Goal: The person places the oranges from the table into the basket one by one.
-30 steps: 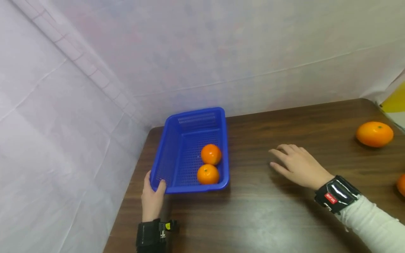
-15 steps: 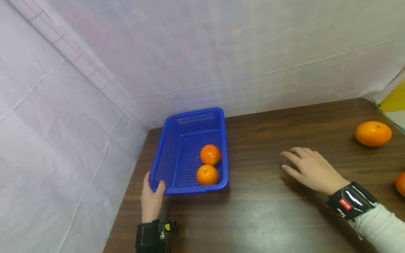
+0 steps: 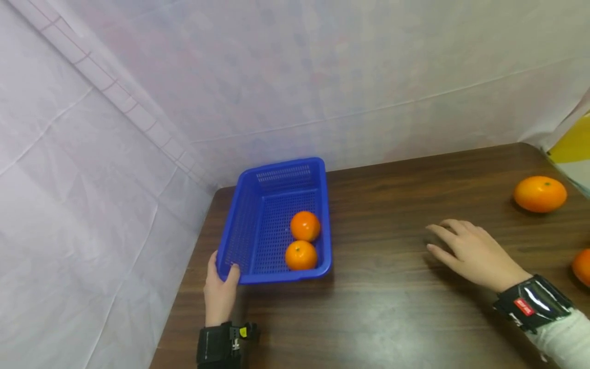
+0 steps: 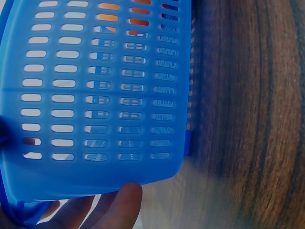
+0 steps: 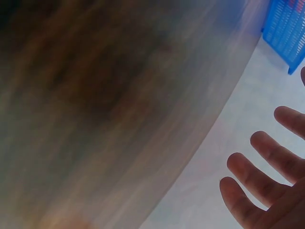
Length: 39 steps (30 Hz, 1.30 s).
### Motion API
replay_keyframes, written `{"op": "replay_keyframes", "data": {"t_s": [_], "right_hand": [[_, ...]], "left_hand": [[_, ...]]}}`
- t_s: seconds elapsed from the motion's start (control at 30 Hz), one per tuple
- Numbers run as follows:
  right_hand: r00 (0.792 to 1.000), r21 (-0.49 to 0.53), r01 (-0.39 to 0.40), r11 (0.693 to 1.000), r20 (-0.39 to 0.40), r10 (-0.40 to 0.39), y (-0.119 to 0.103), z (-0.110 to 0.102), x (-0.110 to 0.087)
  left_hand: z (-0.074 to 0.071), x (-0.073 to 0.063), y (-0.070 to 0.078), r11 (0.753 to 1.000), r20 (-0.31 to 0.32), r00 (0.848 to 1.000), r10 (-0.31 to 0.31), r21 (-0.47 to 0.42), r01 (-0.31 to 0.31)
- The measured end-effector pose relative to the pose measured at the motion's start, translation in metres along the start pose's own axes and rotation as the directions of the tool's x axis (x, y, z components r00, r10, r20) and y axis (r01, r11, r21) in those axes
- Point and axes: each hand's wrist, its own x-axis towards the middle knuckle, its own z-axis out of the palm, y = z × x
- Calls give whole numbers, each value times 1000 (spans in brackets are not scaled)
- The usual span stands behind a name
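A blue plastic basket (image 3: 258, 225) with slotted walls stands at the left of the table. My left hand (image 3: 220, 294) grips its near left corner, thumb over the rim and fingers outside, as the left wrist view also shows at the basket wall (image 4: 95, 167). Two oranges, one (image 3: 305, 226) behind the other (image 3: 301, 255), lie against the basket's right side. Over the table to the right, my right hand (image 3: 479, 253) holds nothing, its fingers spread and loosely bent. In the right wrist view the fingers (image 5: 267, 176) are apart from everything.
An orange (image 3: 540, 194) lies at the far right of the brown wooden table (image 3: 382, 302). Another orange (image 3: 583, 266) is cut off by the right edge of the view. White sheeting (image 3: 369, 102) hangs behind the table and at its left. Something yellow (image 3: 573, 146) shows beyond the right corner.
My right hand has moved right across the table, away from the basket and closer to the loose oranges. The left hand keeps its grip on the basket, and the two oranges inside stay put.
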Motion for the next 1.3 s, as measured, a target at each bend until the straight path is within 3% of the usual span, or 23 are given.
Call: {"op": "replay_keyframes", "data": {"t_s": [0.3,1.3], "right_hand": [[1000,-8,-4,1000,-22,4,11,0,-12],[983,-55,-178,982,41,181,42,-19,-42]], "left_hand": [[1,0,0,1000,-9,1000,5,6,-5],[1,3,-3,1000,-19,1000,18,19,-17]]}}
